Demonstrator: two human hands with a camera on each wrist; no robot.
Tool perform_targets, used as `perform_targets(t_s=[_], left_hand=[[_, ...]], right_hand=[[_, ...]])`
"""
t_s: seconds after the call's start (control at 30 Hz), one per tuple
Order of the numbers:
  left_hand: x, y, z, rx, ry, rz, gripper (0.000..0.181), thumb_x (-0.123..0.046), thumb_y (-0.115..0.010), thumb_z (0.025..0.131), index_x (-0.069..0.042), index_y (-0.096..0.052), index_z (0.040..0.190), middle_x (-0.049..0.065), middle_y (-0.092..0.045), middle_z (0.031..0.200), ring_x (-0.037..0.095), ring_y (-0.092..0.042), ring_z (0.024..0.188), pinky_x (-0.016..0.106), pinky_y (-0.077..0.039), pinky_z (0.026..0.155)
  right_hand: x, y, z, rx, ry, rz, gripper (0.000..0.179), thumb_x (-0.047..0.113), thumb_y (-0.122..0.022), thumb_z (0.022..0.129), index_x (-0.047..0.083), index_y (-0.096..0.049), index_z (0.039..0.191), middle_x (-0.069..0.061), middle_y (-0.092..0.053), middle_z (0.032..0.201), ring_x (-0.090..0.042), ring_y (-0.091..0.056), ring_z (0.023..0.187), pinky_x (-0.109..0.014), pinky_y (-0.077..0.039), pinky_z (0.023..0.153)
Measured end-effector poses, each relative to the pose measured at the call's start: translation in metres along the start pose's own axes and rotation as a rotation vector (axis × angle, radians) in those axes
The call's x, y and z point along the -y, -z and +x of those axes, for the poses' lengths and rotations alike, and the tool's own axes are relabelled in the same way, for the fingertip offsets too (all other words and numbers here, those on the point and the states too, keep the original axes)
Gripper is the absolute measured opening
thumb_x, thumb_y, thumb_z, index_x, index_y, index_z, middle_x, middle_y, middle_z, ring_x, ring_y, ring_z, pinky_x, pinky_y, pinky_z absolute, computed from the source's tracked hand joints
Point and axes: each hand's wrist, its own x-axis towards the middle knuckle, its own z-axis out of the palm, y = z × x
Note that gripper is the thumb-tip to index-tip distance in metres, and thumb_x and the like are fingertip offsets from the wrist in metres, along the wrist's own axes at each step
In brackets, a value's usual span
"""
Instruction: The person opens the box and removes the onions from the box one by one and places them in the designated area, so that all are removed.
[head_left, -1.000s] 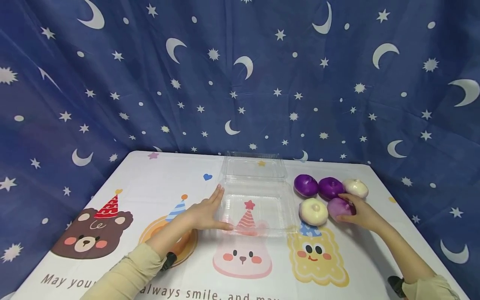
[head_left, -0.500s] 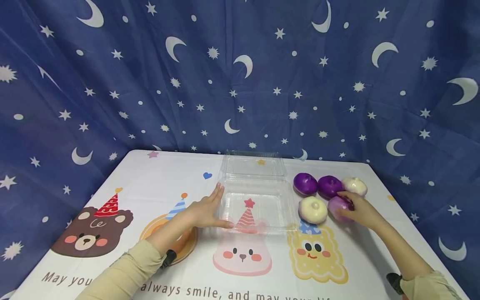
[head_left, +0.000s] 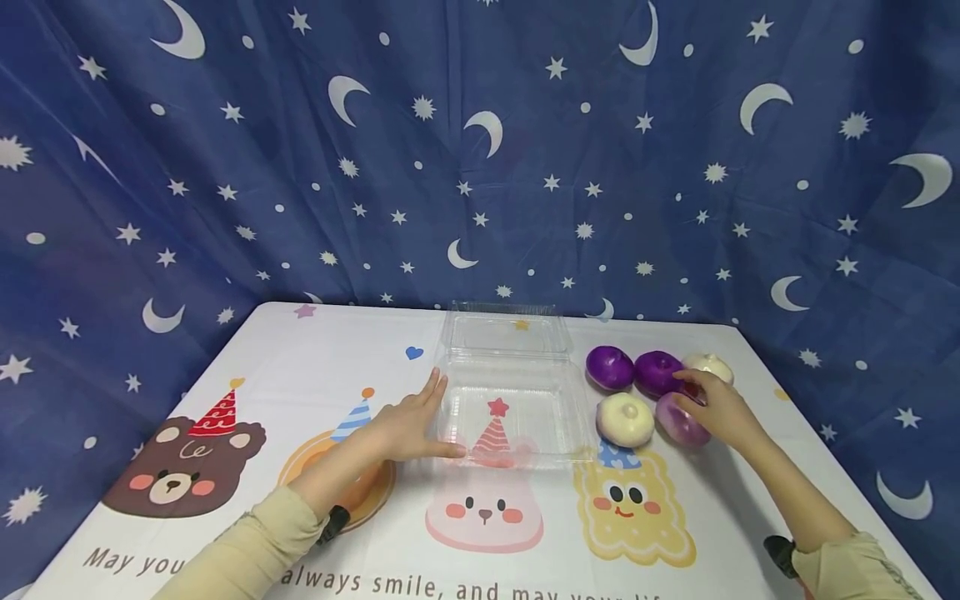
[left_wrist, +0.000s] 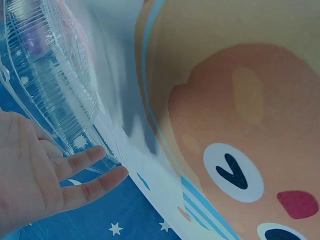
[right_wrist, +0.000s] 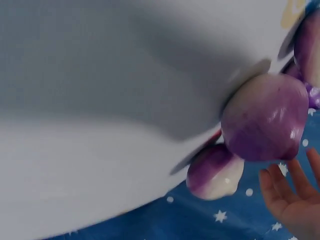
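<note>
My left hand (head_left: 408,425) lies at the left side of a clear plastic clamshell box (head_left: 517,417), fingers straight along its edge and thumb at the front corner. The lid (head_left: 510,335) is folded back towards the curtain. On the right, my right hand (head_left: 723,410) hovers over a purple onion (head_left: 681,423), its fingertips just above the top and nothing in its grasp. In the right wrist view this onion (right_wrist: 265,120) shows apart from the loosely spread fingers. Beside it sits a whitish onion (head_left: 626,421).
Two dark purple onions (head_left: 610,368) and another whitish onion (head_left: 708,367), partly behind the right hand, form the back row. A white tablecloth (head_left: 337,350) with cartoon prints covers the table. A blue star-and-moon curtain (head_left: 525,258) hangs at its back edge.
My right hand has loosened from the front right purple onion and risen slightly up and back; that onion stays on the table, tilted a little differently. The left hand keeps its place.
</note>
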Motion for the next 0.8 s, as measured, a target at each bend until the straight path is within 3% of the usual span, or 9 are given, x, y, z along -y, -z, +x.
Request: perform_targets(t_s=[0.1, 0.13, 0.2, 0.33, 0.47, 0.6, 0.67, 0.8], left_hand=[[0.0, -0.001, -0.002, -0.026, -0.003, 0.012, 0.112, -0.069, -0.061, 0.076, -0.005, -0.01, 0.152, 0.012, -0.003, 0.16, 0.04, -0.042, 0.13, 0.06, -0.047, 0.085], [0.0, -0.001, -0.003, -0.034, -0.003, 0.019, 0.111, -0.069, -0.061, 0.076, -0.005, -0.011, 0.152, 0.012, -0.004, 0.16, 0.04, -0.042, 0.131, 0.061, -0.046, 0.086], [0.001, -0.001, -0.005, -0.047, -0.006, 0.032, 0.11, -0.068, -0.061, 0.076, -0.004, -0.013, 0.151, 0.013, -0.006, 0.16, 0.04, -0.041, 0.131, 0.063, -0.045, 0.086], [0.003, -0.002, -0.006, -0.061, -0.012, 0.046, 0.107, -0.068, -0.059, 0.077, -0.005, -0.014, 0.151, 0.013, -0.007, 0.159, 0.039, -0.038, 0.134, 0.066, -0.042, 0.088], [0.004, -0.004, -0.007, -0.085, -0.01, 0.052, 0.106, -0.068, -0.059, 0.077, -0.006, -0.015, 0.151, 0.012, -0.01, 0.159, 0.039, -0.036, 0.134, 0.068, -0.04, 0.09], [0.001, -0.007, -0.006, -0.102, -0.006, 0.047, 0.106, -0.07, -0.058, 0.077, -0.006, -0.017, 0.151, 0.011, -0.011, 0.159, 0.04, -0.035, 0.135, 0.068, -0.038, 0.092], [0.0, -0.008, -0.006, -0.101, -0.005, 0.047, 0.106, -0.071, -0.057, 0.077, -0.006, -0.016, 0.151, 0.011, -0.011, 0.159, 0.04, -0.035, 0.135, 0.067, -0.038, 0.092], [-0.002, -0.008, -0.006, -0.104, -0.007, 0.049, 0.106, -0.071, -0.057, 0.077, -0.006, -0.017, 0.151, 0.011, -0.012, 0.159, 0.04, -0.035, 0.135, 0.066, -0.04, 0.092]], right_hand=[[0.006, -0.006, -0.002, -0.096, -0.005, 0.025, 0.029, 0.006, -0.061, 0.089, -0.009, -0.059, 0.114, -0.028, -0.064, 0.105, -0.033, -0.062, 0.086, -0.033, -0.052, 0.075], [0.009, -0.009, -0.003, -0.132, -0.003, 0.036, 0.028, 0.005, -0.06, 0.089, -0.009, -0.06, 0.113, -0.027, -0.065, 0.103, -0.032, -0.062, 0.085, -0.032, -0.052, 0.074], [0.016, -0.013, -0.005, -0.192, 0.008, 0.055, 0.025, 0.004, -0.06, 0.088, -0.008, -0.061, 0.111, -0.026, -0.066, 0.102, -0.033, -0.063, 0.086, -0.033, -0.053, 0.074], [0.03, -0.021, -0.005, -0.274, 0.06, 0.074, 0.022, 0.0, -0.06, 0.087, -0.007, -0.063, 0.108, -0.027, -0.066, 0.105, -0.041, -0.064, 0.093, -0.05, -0.05, 0.08], [0.045, -0.029, -0.006, -0.328, 0.093, 0.099, 0.02, -0.002, -0.061, 0.085, -0.006, -0.064, 0.105, -0.023, -0.067, 0.101, -0.036, -0.064, 0.089, -0.03, -0.052, 0.076], [0.06, -0.036, -0.01, -0.34, 0.116, 0.125, 0.02, -0.002, -0.063, 0.084, -0.005, -0.065, 0.103, -0.021, -0.068, 0.098, -0.035, -0.063, 0.088, -0.01, -0.044, 0.077], [0.067, -0.039, -0.012, -0.325, 0.125, 0.132, 0.02, -0.002, -0.063, 0.084, -0.005, -0.064, 0.104, -0.02, -0.068, 0.099, -0.035, -0.063, 0.09, -0.015, -0.047, 0.078], [0.077, -0.042, -0.014, -0.284, 0.121, 0.156, 0.022, 0.0, -0.063, 0.085, -0.004, -0.063, 0.107, -0.019, -0.068, 0.103, -0.033, -0.062, 0.094, -0.043, -0.05, 0.079]])
